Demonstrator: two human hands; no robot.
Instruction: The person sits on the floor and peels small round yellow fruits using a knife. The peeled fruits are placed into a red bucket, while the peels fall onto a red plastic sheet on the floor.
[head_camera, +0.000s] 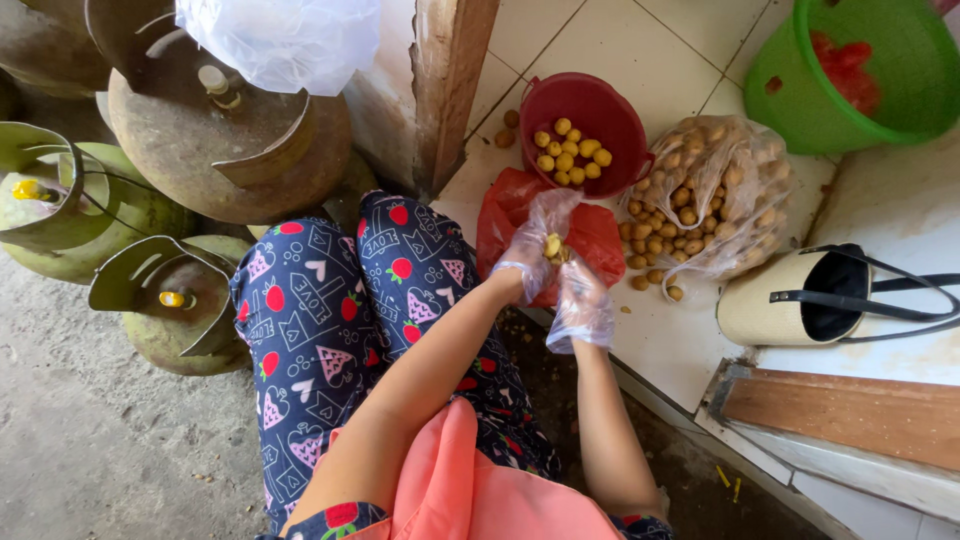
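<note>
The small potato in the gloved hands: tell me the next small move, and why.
Probably drop the small potato into the red bowl. It looks yellow and peeled, like those already in the bowl, while the clear bag holds brown ones. Left hand grips it; right hand is beside it.

Dark red bowl (590, 115) of yellow peeled potatoes (572, 153), green basket (860, 75), red bag (590, 232), navy trousers (330, 310) patterned with red strawberries, clear-gloved left hand (530, 255)

A small round yellow potato (552, 246), partly peeled, sits pinched between two hands in clear plastic gloves, held above a crumpled red plastic bag (600, 235) lying on the white tiled floor.
</note>
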